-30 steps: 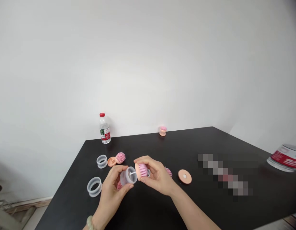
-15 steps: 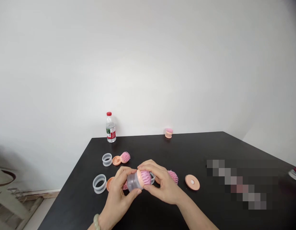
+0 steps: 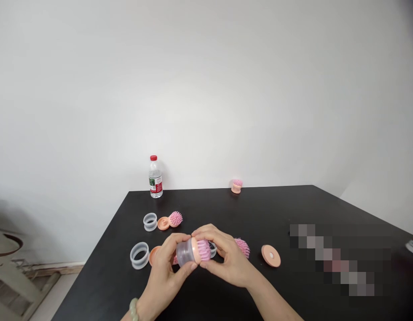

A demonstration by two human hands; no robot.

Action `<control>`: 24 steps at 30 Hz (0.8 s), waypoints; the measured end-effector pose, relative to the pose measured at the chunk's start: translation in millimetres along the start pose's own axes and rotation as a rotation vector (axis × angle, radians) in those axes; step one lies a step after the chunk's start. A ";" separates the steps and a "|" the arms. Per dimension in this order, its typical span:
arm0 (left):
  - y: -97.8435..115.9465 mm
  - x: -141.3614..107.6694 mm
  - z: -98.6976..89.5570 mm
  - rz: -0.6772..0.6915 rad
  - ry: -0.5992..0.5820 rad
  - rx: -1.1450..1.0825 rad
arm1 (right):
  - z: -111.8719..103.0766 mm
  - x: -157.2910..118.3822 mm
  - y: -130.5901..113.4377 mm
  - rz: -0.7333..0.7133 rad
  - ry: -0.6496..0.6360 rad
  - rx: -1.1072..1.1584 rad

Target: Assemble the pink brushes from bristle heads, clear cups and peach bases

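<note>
Both hands hold a brush assembly (image 3: 192,251) over the middle of the black table. Its clear plastic cup (image 3: 184,254) sits against a peach head with pink bristles (image 3: 202,250). My left hand (image 3: 164,267) wraps the cup, and my right hand (image 3: 226,261) grips the bristled head. Just behind my hands lies a pink-bristled brush head (image 3: 243,247). A peach disc (image 3: 271,256) lies to its right. Another pink brush head on a peach disc (image 3: 169,219) lies beyond my left hand. Clear plastic rings (image 3: 140,255) stand near my left hand.
A second clear ring (image 3: 150,221) stands at the back left, and a water bottle with a red cap (image 3: 155,177) stands near the far edge. A small brush (image 3: 236,186) sits on the black table (image 3: 259,207). A pixelated patch covers part of the right side.
The clear cup and bristled head have come together, and the white stem between them no longer shows. The whole view has shifted slightly, and the hands have rotated the assembly.
</note>
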State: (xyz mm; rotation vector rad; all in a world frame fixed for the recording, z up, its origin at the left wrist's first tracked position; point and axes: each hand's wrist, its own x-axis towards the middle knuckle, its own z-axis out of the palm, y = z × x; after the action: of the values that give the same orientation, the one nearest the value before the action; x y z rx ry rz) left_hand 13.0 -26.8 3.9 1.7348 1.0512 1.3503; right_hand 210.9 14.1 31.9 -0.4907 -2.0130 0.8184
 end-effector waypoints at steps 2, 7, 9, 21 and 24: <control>-0.3 0.9 -0.2 -0.036 0.000 -0.052 | -0.6 -0.3 -0.6 0.017 -0.009 -0.006; 2.4 3.0 -0.4 -0.106 -0.005 -0.173 | -2.6 -1.3 0.5 0.023 -0.039 0.004; 4.2 3.2 -0.1 -0.133 -0.001 -0.232 | -2.8 -1.8 0.5 0.015 -0.047 0.000; 4.9 1.5 1.5 -0.267 -0.041 -0.435 | -4.7 -2.9 -1.3 -0.108 -0.094 -0.052; 7.0 1.4 2.0 -0.282 -0.054 -0.450 | -6.2 -3.0 -1.1 -0.148 -0.104 -0.067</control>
State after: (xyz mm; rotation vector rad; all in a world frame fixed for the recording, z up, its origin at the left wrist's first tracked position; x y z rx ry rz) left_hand 16.4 -28.7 10.3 1.2357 0.8444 1.2366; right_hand 217.7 13.7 33.4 -0.3374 -2.1498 0.6999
